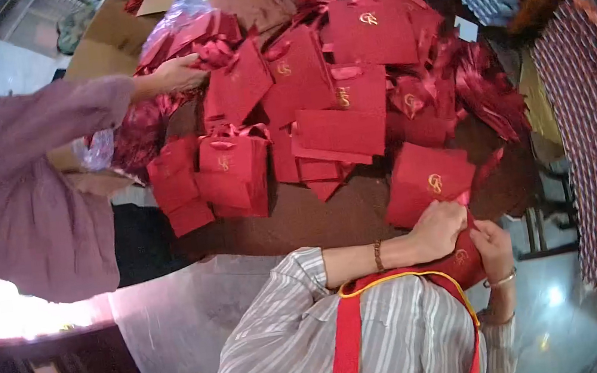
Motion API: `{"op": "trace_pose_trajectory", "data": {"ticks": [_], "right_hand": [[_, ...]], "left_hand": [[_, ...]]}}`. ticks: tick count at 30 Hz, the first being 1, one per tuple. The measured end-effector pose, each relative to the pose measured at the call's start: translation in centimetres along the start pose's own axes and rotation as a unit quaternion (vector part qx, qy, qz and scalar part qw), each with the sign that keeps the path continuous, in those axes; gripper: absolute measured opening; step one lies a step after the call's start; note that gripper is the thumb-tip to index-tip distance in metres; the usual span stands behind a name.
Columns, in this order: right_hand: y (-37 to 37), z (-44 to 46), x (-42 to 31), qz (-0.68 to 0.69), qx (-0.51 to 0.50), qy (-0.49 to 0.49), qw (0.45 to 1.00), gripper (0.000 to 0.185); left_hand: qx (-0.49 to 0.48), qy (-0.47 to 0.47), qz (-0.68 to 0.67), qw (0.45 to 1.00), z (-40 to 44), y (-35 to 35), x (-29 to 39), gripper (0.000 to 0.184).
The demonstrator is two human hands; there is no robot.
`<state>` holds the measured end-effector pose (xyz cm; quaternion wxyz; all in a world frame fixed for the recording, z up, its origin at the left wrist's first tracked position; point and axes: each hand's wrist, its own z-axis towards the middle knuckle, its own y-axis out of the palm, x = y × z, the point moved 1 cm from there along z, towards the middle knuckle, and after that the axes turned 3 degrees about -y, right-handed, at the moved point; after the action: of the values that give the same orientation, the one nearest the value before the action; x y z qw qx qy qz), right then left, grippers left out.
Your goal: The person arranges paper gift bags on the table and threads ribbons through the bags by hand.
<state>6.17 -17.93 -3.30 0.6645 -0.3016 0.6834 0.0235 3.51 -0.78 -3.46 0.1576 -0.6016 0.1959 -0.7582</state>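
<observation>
My left hand, a beaded bracelet on its wrist, is closed at the pink-red ribbon of a red paper gift bag. My right hand, with a bangle at the wrist, pinches the right side of the same bag close to my chest. Gold lettering marks the bag's face, and my fingers cover part of its top edge. Just beyond my left hand, another red gift bag with a gold logo lies at the table's near edge.
Piles of red gift bags and ribbon bundles cover much of the brown table. A co-worker's hand reaches into the pile from the left. An open cardboard box stands at the back left; patterned fabric hangs at the right.
</observation>
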Motion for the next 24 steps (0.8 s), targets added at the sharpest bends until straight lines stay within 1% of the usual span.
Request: {"op": "trace_pose_trajectory", "data": {"ticks": [1, 2, 3, 4, 5, 6, 8, 9, 11, 12, 13, 14, 15, 16, 17, 18, 19, 20, 21, 22, 24], "right_hand": [[0.0, 0.0, 0.1, 0.041, 0.005, 0.036, 0.998, 0.021], [-0.1, 0.0, -0.1, 0.040, -0.001, 0.028, 0.999, 0.021], [-0.1, 0.0, -0.5, 0.061, -0.007, 0.044, 0.997, 0.021], [-0.2, 0.0, -0.8, 0.082, -0.011, 0.062, 0.995, 0.021], [-0.3, -0.1, -0.1, 0.080, -0.012, 0.058, 0.995, 0.021], [-0.2, 0.0, -0.6, 0.078, -0.016, 0.057, 0.995, 0.021], [-0.1, -0.1, -2.1, 0.075, -0.011, 0.046, 0.996, 0.020], [-0.2, -0.1, -2.0, 0.072, -0.011, 0.053, 0.996, 0.020], [-0.4, -0.1, -1.8, 0.005, -0.011, -0.006, 1.000, 0.019], [-0.5, -0.1, -2.0, 0.001, -0.007, 0.007, 1.000, 0.019], [-0.4, 0.0, -2.5, -0.014, -0.009, -0.001, 1.000, 0.019], [-0.4, 0.0, -2.9, -0.030, -0.006, -0.002, 1.000, 0.019], [-0.1, -0.1, -3.3, 0.024, -0.010, 0.030, 0.999, 0.019], [-0.2, 0.0, -3.2, 0.077, -0.006, 0.062, 0.995, 0.019], [-0.3, -0.1, -1.6, 0.063, -0.002, 0.014, 0.998, 0.021], [-0.6, -0.2, -1.7, 0.038, -0.021, -0.007, 0.999, 0.021], [-0.8, -0.1, -1.8, 0.004, -0.031, 0.007, 0.999, 0.021], [-0.9, 0.3, -1.5, -0.062, -0.040, -0.026, 0.997, 0.022], [-0.9, 0.2, -1.3, -0.028, -0.049, 0.009, 0.998, 0.025], [-1.0, 0.0, -1.4, -0.031, -0.035, 0.023, 0.999, 0.025], [-0.9, 0.2, -2.6, 0.053, -0.063, 0.088, 0.993, 0.024]], "left_hand": [[0.007, -0.013, -0.011, 1.000, 0.0, -0.1, 0.0, 0.007], [0.011, -0.026, -0.023, 0.999, 0.0, 0.0, 0.0, 0.007], [0.020, -0.024, -0.020, 0.999, 0.0, 0.2, 0.0, 0.007], [0.025, 0.005, 0.008, 1.000, 0.0, 0.4, 0.0, 0.008], [0.029, 0.032, 0.035, 0.998, 0.0, 0.6, 0.0, 0.009], [0.034, 0.031, 0.035, 0.998, -0.1, 0.5, 0.4, 0.009], [0.092, 0.165, 0.166, 0.968, -0.4, 0.5, 1.4, 0.011], [0.112, 0.192, 0.178, 0.959, -0.3, 0.7, 1.6, 0.011], [0.105, 0.203, 0.185, 0.956, -0.3, 0.8, 1.4, 0.010], [0.096, 0.218, 0.196, 0.951, -0.3, 0.7, 1.4, 0.009], [0.084, 0.205, 0.178, 0.959, -0.3, 0.3, 1.4, 0.011], [0.012, 0.167, 0.152, 0.974, -0.3, 0.4, 0.3, 0.012], [0.062, 0.142, 0.065, 0.986, -0.3, 0.1, 0.1, 0.010], [0.055, 0.104, 0.045, 0.992, -0.4, -0.2, -0.1, 0.008], [0.044, 0.082, 0.063, 0.994, -0.5, -0.7, 0.4, 0.006], [0.048, 0.042, -0.005, 0.998, -0.5, -1.2, 0.7, 0.009], [0.035, -0.034, -0.015, 0.999, -0.5, -1.5, 0.8, 0.013], [-0.002, -0.155, -0.151, 0.976, -0.2, -2.0, 0.9, 0.012], [-0.006, -0.197, -0.219, 0.956, -0.1, -2.5, 0.4, 0.010], [-0.002, -0.204, -0.276, 0.939, 0.0, -2.4, 0.2, 0.008], [-0.037, -0.206, -0.250, 0.945, 0.5, -3.6, 0.2, 0.009]]}}
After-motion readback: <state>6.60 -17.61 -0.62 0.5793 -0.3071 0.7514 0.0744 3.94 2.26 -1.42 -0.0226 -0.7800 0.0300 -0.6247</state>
